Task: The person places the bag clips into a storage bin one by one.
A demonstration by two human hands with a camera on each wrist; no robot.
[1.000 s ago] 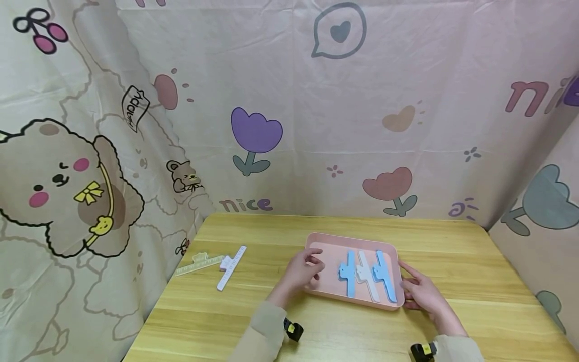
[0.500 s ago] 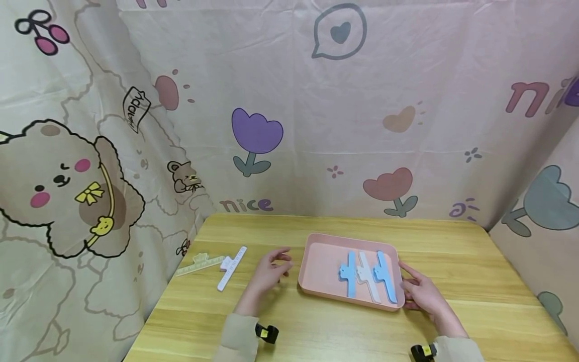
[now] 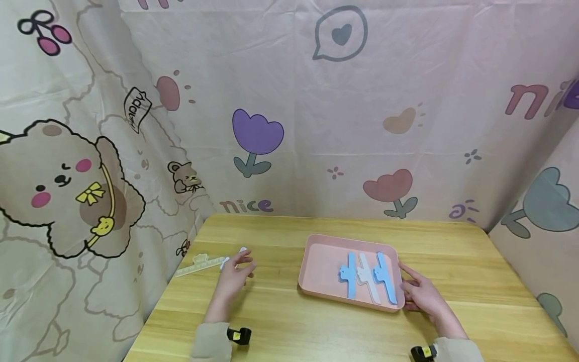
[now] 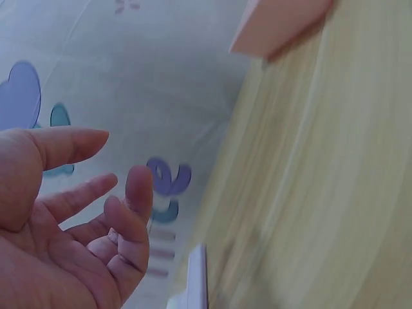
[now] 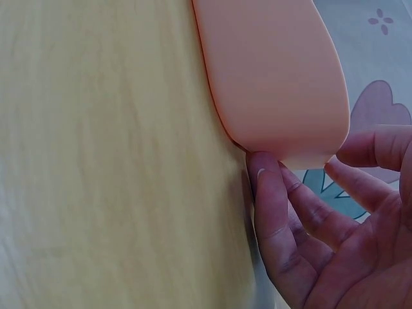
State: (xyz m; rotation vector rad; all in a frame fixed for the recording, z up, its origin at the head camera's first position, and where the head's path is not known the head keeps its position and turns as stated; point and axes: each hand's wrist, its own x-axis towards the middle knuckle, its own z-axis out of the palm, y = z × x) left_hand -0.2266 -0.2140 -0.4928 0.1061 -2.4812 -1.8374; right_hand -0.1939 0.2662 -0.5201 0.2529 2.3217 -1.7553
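Note:
My left hand [image 3: 232, 280] hovers over the pale lilac ruler clip [image 3: 244, 250] on the table and covers most of it. In the left wrist view its fingers are loosely bent, with nothing between them, and the lilac clip's edge [image 4: 198, 278] shows below. A pale yellow ruler clip [image 3: 199, 265] lies just to the left. My right hand [image 3: 423, 294] holds the right end of the pink tray [image 3: 322, 259], thumb near the rim and fingertips low on the end wall. In the tray lie a blue clip [image 3: 351, 276], a white clip [image 3: 370, 281] and another blue clip [image 3: 385, 279].
The wooden table [image 3: 289, 327] runs back to a patterned cloth [image 3: 307, 125] behind it. More cloth hangs on the left and right sides. The tray's low walls [image 5: 277, 77] stand on the tabletop.
My left hand has left the tray's left end and moved left, now over the lilac clip. The right hand has stayed at the tray's right end. The clips in the tray look unchanged.

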